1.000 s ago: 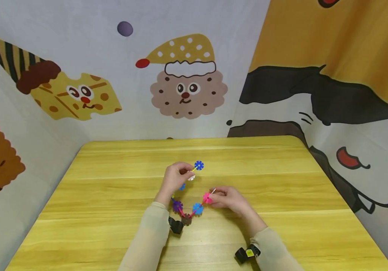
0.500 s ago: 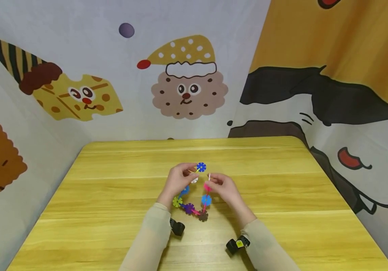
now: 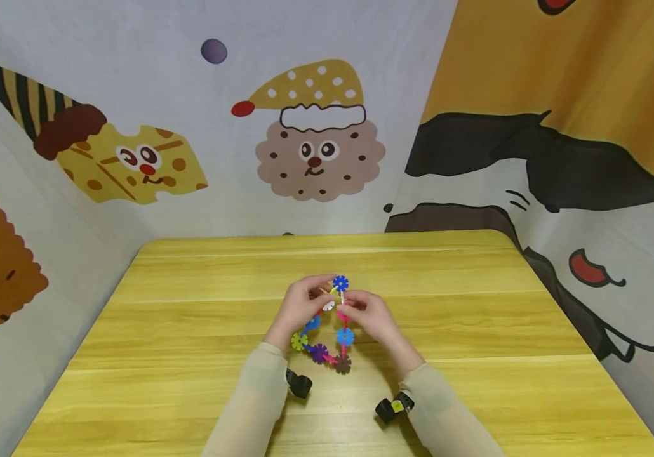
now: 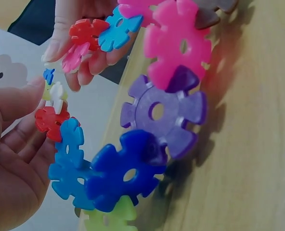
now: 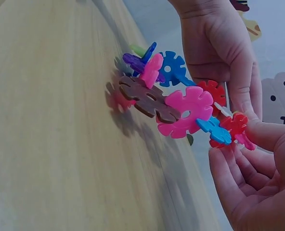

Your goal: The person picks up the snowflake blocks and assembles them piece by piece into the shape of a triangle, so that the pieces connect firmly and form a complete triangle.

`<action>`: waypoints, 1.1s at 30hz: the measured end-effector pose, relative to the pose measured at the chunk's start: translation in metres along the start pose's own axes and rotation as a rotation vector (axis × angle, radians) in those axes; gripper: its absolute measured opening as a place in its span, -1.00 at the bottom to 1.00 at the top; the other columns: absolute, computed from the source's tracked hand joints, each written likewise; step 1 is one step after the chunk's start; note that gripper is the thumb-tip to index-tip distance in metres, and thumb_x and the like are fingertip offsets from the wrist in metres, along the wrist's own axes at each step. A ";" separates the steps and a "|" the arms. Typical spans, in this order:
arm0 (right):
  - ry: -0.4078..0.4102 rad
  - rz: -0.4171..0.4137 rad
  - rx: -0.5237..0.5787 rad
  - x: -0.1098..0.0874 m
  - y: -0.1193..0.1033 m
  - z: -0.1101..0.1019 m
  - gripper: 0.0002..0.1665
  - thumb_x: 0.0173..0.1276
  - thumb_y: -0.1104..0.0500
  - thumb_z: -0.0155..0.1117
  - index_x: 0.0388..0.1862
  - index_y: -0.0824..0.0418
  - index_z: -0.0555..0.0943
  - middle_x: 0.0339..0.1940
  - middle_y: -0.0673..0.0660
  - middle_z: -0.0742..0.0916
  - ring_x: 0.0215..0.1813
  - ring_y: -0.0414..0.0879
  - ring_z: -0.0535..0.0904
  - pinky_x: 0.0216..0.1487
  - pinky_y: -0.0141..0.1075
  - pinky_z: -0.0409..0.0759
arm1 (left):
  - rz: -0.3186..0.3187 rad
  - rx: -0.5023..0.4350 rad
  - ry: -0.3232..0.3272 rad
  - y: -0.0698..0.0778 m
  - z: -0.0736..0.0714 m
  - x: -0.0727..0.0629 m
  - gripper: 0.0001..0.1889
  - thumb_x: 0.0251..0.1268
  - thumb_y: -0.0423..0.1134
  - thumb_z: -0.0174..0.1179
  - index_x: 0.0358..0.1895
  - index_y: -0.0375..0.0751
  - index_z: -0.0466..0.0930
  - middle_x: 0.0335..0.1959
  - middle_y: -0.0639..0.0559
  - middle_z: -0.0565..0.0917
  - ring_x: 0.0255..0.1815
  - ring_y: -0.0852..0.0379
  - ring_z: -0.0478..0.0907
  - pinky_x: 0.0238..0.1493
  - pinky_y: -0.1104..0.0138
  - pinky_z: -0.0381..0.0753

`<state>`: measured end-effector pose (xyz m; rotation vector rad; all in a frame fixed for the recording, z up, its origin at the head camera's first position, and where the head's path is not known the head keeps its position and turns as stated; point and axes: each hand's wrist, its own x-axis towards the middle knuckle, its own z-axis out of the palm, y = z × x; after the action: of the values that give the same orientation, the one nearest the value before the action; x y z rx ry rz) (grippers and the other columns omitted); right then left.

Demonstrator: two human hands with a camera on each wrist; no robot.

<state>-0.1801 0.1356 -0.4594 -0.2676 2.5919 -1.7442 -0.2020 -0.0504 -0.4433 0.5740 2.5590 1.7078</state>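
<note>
A chain of colourful notched plastic discs [image 3: 345, 337] hangs between both hands in a nearly closed loop. My left hand [image 3: 300, 310] pinches it at the upper left, by a yellow disc next to a white disc [image 3: 328, 305]. A dark blue disc [image 3: 340, 284] stands up at that end. My right hand [image 3: 371, 317] pinches the other end at a pink disc; a white disc edge rises from its fingertips to the dark blue disc. Whether they interlock cannot be told. Lower on the loop are a purple disc [image 4: 157, 110] and a brown disc [image 5: 149, 98].
The loop is above a wood-grain table [image 3: 190, 355]. A cartoon-printed cloth [image 3: 218, 158] stands behind the table's far edge. A black wrist camera [image 3: 298, 383] is on the left wrist, another black camera [image 3: 392, 407] on the right.
My right hand has moved up and left with its end of the chain, bringing the white disc to the dark blue one. The open curve has become a near-closed loop; the left hand barely shifted.
</note>
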 end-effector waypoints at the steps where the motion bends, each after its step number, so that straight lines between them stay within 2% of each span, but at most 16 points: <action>1: -0.001 0.001 0.003 0.000 0.000 0.000 -0.61 0.29 0.25 0.43 0.03 0.46 0.65 -0.24 0.20 0.76 -0.18 0.04 0.68 -0.11 -0.18 0.68 | 0.004 0.005 0.006 0.000 0.000 0.000 -0.59 0.30 -0.37 0.31 0.22 -0.15 0.61 -0.19 -0.02 0.67 -0.25 0.08 0.61 -0.28 0.31 0.65; 10: -0.012 -0.016 0.001 0.004 0.002 0.004 -0.72 0.31 0.26 0.40 -0.07 0.42 0.67 -0.29 0.15 0.74 -0.22 -0.03 0.65 -0.14 -0.24 0.66 | 0.016 0.022 0.024 -0.001 0.002 0.000 -0.61 0.27 -0.37 0.34 0.17 -0.16 0.65 -0.27 0.02 0.65 -0.25 0.08 0.61 -0.23 0.29 0.65; 18: 0.001 -0.008 0.018 0.004 0.003 0.005 -0.72 0.31 0.28 0.39 -0.05 0.42 0.67 -0.30 0.13 0.74 -0.22 -0.03 0.65 -0.13 -0.20 0.66 | -0.005 0.007 0.052 0.000 0.001 0.002 -0.72 0.35 -0.32 0.28 0.09 -0.21 0.67 -0.22 0.00 0.68 -0.18 0.07 0.61 -0.07 0.20 0.63; 23: 0.005 -0.017 -0.011 0.003 0.001 0.004 -0.67 0.31 0.27 0.39 0.00 0.42 0.65 -0.24 0.16 0.74 -0.16 0.03 0.66 -0.06 -0.15 0.66 | -0.006 0.003 0.111 0.004 0.001 0.008 -0.81 0.40 -0.32 0.23 -0.01 -0.27 0.68 -0.24 -0.02 0.69 -0.24 0.08 0.59 -0.15 0.22 0.63; 27: 0.000 -0.026 -0.022 0.003 0.001 0.005 -0.66 0.32 0.26 0.39 0.02 0.41 0.65 -0.19 0.19 0.75 -0.12 0.06 0.66 -0.01 -0.10 0.64 | -0.024 0.013 0.117 0.004 0.003 0.013 -0.85 0.39 -0.37 0.22 -0.06 -0.25 0.71 -0.30 0.01 0.69 -0.33 0.13 0.56 -0.26 0.29 0.61; 30: 0.001 -0.031 -0.019 0.003 0.001 0.005 -0.67 0.31 0.26 0.40 0.01 0.40 0.66 -0.19 0.18 0.75 -0.13 0.03 0.66 -0.04 -0.14 0.65 | -0.035 0.002 0.113 0.004 0.004 0.014 -0.88 0.37 -0.39 0.24 -0.12 -0.24 0.72 -0.31 0.03 0.70 -0.34 0.15 0.56 -0.28 0.29 0.61; 33: 0.006 -0.044 0.031 0.002 0.002 0.005 -0.72 0.29 0.30 0.40 -0.05 0.42 0.67 -0.24 0.19 0.75 -0.21 -0.02 0.65 -0.14 -0.24 0.65 | -0.043 -0.035 0.120 0.006 0.006 0.014 -0.93 0.34 -0.43 0.26 -0.20 -0.27 0.71 -0.34 0.00 0.69 -0.35 0.14 0.55 -0.28 0.29 0.60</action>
<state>-0.1819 0.1309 -0.4628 -0.3217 2.5801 -1.8000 -0.2117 -0.0390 -0.4372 0.4241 2.5935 1.8222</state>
